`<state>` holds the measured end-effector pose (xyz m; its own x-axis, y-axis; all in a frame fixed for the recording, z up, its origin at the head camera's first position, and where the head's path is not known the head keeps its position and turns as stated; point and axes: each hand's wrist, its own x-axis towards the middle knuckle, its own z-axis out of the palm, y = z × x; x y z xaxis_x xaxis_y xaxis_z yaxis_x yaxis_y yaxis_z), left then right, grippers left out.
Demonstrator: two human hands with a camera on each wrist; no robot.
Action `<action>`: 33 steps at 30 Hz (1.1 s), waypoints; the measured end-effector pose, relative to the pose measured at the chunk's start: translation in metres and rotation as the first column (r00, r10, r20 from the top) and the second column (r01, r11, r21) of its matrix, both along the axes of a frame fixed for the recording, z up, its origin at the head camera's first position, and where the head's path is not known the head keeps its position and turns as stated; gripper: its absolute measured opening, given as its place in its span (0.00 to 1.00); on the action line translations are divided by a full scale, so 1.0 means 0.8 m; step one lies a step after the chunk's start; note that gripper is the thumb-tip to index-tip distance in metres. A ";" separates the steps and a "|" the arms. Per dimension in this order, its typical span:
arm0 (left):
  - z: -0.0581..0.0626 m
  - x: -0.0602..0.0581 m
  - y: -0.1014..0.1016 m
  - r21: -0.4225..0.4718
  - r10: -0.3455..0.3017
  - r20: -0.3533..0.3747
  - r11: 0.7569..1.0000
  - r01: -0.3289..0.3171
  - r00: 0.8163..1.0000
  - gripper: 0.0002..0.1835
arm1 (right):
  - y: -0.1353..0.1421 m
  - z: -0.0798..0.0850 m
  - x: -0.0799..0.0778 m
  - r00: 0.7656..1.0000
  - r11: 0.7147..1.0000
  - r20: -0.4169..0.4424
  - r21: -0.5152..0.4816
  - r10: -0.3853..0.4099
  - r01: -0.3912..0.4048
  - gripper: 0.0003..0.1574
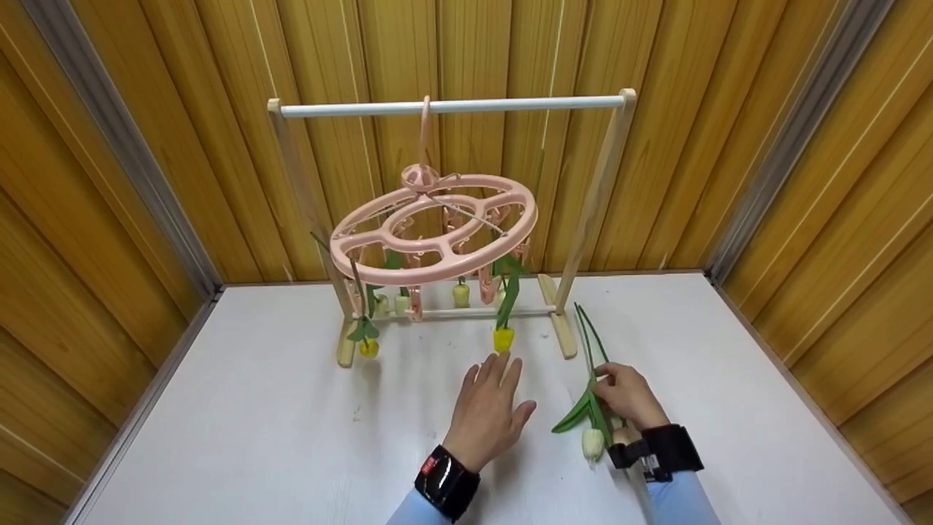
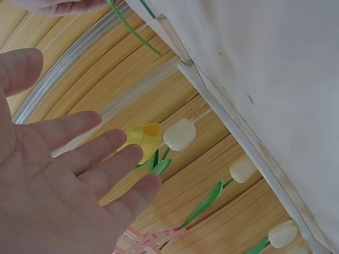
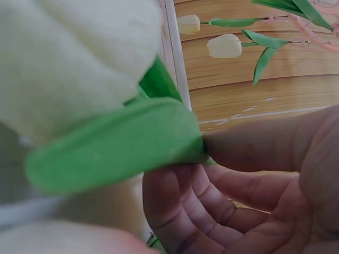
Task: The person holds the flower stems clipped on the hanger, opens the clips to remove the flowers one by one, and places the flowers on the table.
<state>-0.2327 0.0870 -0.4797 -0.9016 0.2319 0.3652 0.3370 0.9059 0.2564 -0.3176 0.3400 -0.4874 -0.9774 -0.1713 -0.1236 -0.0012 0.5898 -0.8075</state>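
Observation:
My left hand (image 1: 485, 415) is held out over the table with straight fingers, its fingertips just below a yellow tulip (image 1: 503, 339) hanging head down. In the left wrist view its bare palm overlaps that yellow bloom, and white tulips hang beyond. At the right, my right hand (image 1: 630, 396) pinches an artificial white tulip (image 1: 593, 443) by its green leaf (image 3: 122, 145), between thumb and fingers. A second tulip (image 1: 622, 436) lies beside it, its bloom partly hidden by the wrist strap. Both stems point toward the rack.
A pink round clip hanger (image 1: 419, 277) hangs tilted from the white bar (image 1: 510, 104) of a wooden rack (image 1: 594, 197). Another yellow tulip (image 1: 369, 348) hangs at its left, with several white tulips (image 1: 461, 294) behind. Wood-patterned walls (image 1: 466, 44) enclose the white table (image 1: 255, 437).

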 end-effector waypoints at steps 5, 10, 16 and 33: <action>-0.001 0.001 0.000 -0.017 -0.001 -0.050 1.000 0.000 0.999 0.32 | 0.003 -0.003 0.001 1.000 1.000 -0.016 0.001 0.027 -0.027 0.23; -0.002 0.002 0.000 -0.034 0.004 -0.054 0.999 -0.006 0.999 0.32 | 0.003 -0.005 0.002 0.999 1.000 -0.022 -0.002 0.026 -0.026 0.22; 0.000 0.002 0.000 -0.013 0.007 -0.012 1.000 -0.007 1.000 0.32 | 0.004 0.000 0.004 0.998 0.998 -0.024 0.037 0.056 -0.055 0.18; 0.012 0.001 -0.011 0.040 0.028 -0.049 0.999 -0.026 0.998 0.33 | 0.011 0.019 0.012 0.992 0.989 -0.029 0.088 0.125 -0.122 0.21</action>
